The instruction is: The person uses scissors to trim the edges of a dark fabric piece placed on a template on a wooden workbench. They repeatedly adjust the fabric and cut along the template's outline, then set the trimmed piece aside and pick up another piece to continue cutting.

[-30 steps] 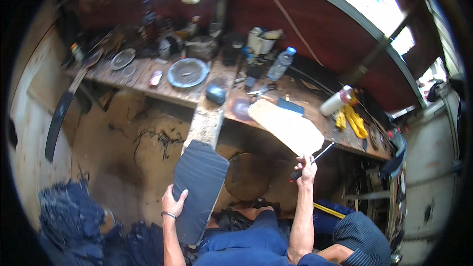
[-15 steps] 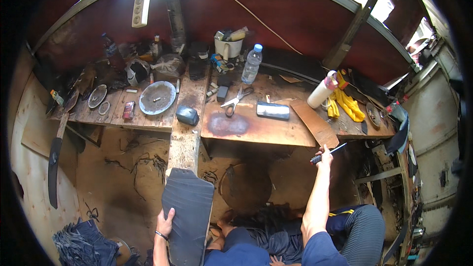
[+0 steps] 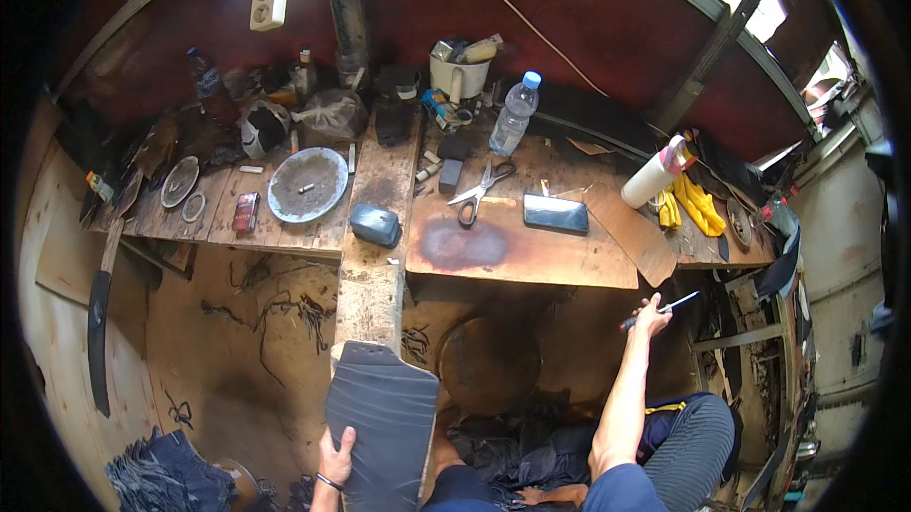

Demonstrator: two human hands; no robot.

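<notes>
My left hand (image 3: 332,460) grips the left edge of a black, rubber-looking sheet (image 3: 387,422), thumb on top and fingers hidden beneath. The sheet has a narrower far end with cut corners and faint curved lines across it. Light wood shows along its edge. In my right hand (image 3: 649,318) is a slim tool with a dark and red handle and a thin metal blade (image 3: 683,300), probably a knife, pointing right. That hand is raised just in front of the bench, close to the near end of a brown cardboard-like strip (image 3: 638,235).
On the bench (image 3: 588,270) are scissors (image 3: 481,191), a phone (image 3: 555,214), a dark block (image 3: 375,225), a water bottle (image 3: 515,113), a white bottle (image 3: 650,175), yellow gloves (image 3: 697,208) and a dish (image 3: 308,186). Another person's hand (image 3: 536,495) rests low, near dark scraps (image 3: 503,446).
My right hand with the tool has drawn back from the end of the brown strip. The view has shifted, so the bench sits slightly differently. My left hand still holds the black sheet.
</notes>
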